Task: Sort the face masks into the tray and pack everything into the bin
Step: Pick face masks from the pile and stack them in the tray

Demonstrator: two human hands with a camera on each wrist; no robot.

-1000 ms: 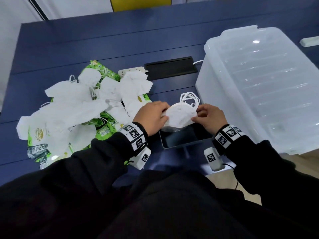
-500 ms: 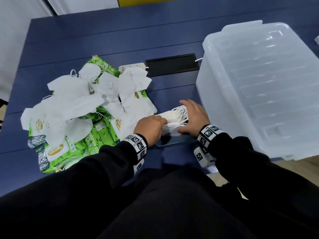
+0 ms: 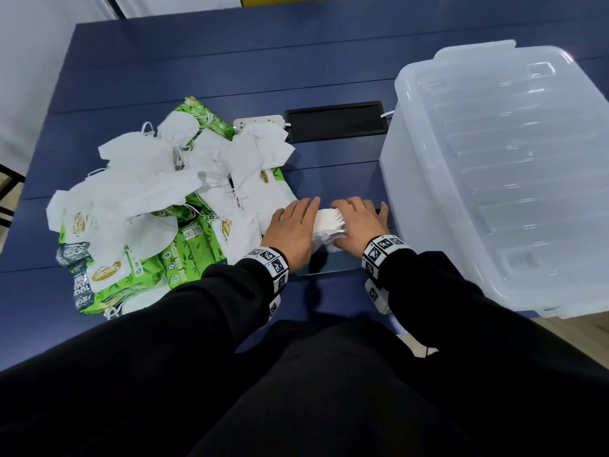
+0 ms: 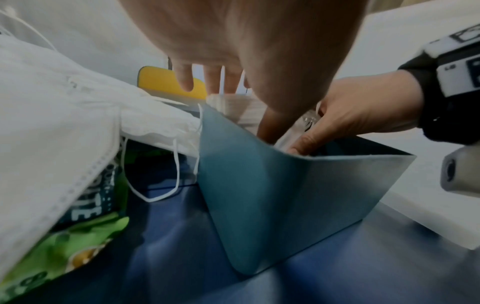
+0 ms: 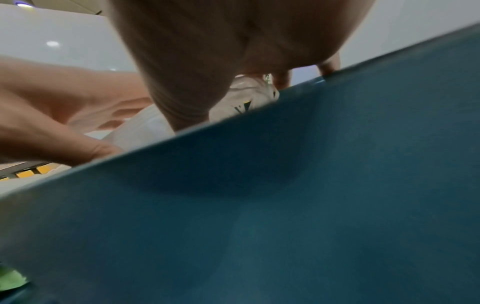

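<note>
A teal tray (image 3: 329, 270) sits at the table's near edge, its wall filling the right wrist view (image 5: 285, 205). A stack of folded white masks (image 3: 328, 225) stands in it. My left hand (image 3: 293, 229) lies with straight fingers against the stack's left side, thumb down inside the tray (image 4: 267, 123). My right hand (image 3: 357, 222) presses on the stack's right side with extended fingers, thumb tucked into the tray (image 4: 303, 144). A loose pile of white masks (image 3: 148, 179) lies to the left. The translucent bin (image 3: 494, 176) with its lid on stands to the right.
Green tissue packs (image 3: 184, 255) lie under the mask pile. A white power strip (image 3: 258, 122) and a black cable hatch (image 3: 334, 120) sit behind the hands. The bin overhangs the table's right edge, and the tray stands close to its wall.
The hands carried a white mask down into the tray and closed in on the stack. Their fingers have straightened and now press the masks from both sides.
</note>
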